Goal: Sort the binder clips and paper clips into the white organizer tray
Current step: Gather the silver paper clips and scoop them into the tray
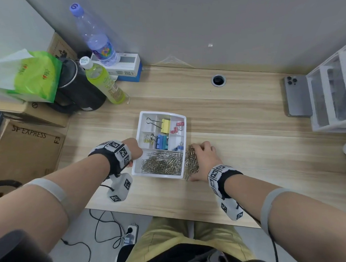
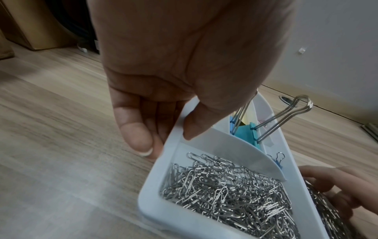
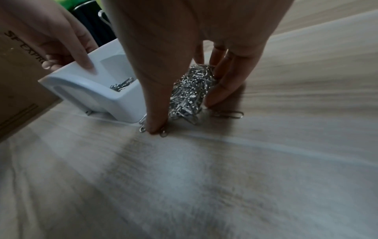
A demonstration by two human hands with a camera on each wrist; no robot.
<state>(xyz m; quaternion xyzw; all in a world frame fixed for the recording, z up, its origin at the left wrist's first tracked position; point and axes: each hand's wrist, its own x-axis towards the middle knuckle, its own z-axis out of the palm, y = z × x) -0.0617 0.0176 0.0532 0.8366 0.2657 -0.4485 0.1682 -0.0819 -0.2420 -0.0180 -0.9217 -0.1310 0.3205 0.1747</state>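
The white organizer tray [image 1: 158, 176] sits mid-table. Its front compartment is full of paper clips [image 1: 162, 163]; the back ones hold a yellow binder clip [image 1: 165, 125], small red ones [image 1: 178, 127] and a blue and teal pair [image 1: 161, 141]. My left hand [image 1: 136, 155] grips the tray's left rim [image 2: 155, 208], thumb [image 2: 192, 127] inside, fingers outside. Right of the tray, my right hand [image 1: 194, 162] squeezes a heap of paper clips [image 3: 190, 92] on the table between thumb [image 3: 155, 113] and fingers [image 3: 225, 84].
A few stray paper clips [image 3: 229, 114] lie beside the heap. Bottles [image 1: 103, 82], a black pot [image 1: 76, 91] and cardboard boxes [image 1: 24, 150] crowd the left side. A phone [image 1: 296, 96] and clear drawers [image 1: 334, 92] stand at the right. A cable hole [image 1: 218, 80] is at the back.
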